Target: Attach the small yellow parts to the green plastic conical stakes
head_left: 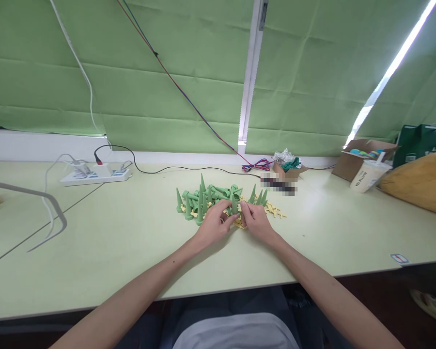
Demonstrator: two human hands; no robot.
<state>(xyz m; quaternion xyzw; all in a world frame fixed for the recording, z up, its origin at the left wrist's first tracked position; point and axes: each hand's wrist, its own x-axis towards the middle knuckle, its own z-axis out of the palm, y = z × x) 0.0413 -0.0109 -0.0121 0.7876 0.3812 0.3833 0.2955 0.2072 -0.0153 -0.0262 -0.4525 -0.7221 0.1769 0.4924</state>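
Observation:
My left hand (216, 219) is closed around a green plastic cone (234, 205), which points upward over the table (218, 276). Close beside it, my right hand (256, 220) is pinched at the thumb and forefinger; whatever lies between those fingertips is too small to make out. Behind and left of my hands, several green cones (199, 213) stand upright, with a heap of green tube-like parts (223, 191) among them. More upright green cones (258, 198) stand just beyond my right hand. Small yellow branched pieces (274, 210) lie scattered around and under both hands.
A white power strip (96, 177) with plugs sits at the back left, and a black cable (189, 168) runs from it to a blurred dark object (278, 185). Cardboard boxes (345, 162), a drink cup (368, 175) and a tan bag (417, 182) stand toward the right. A grey bent bar (58, 211) juts in at left.

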